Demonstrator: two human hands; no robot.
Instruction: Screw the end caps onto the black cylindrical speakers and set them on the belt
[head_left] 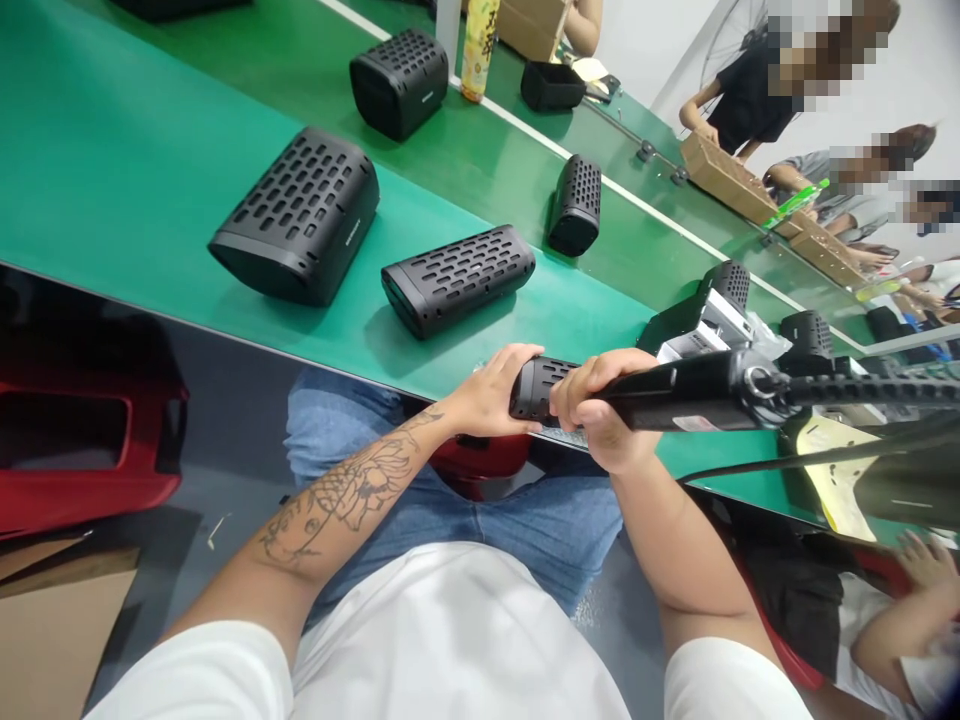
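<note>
My left hand [496, 392] is closed around the end of a black perforated speaker housing [531, 388] at the table's near edge. In my right hand [611, 408] is a black corded electric screwdriver [686, 390], its body pointing off to the right. The screwdriver's tip is hidden behind my fingers, so I cannot tell whether it touches the housing. Just beyond my hands lies another black speaker housing [459, 278], with a larger one [300, 215] to its left.
Further housings stand on the green table [97, 190], among them one at the back [399, 82] and one by the white line [576, 205]. A yellow bottle [478, 50] stands beyond. Co-workers sit across and at right. A red stool [82, 440] is at left.
</note>
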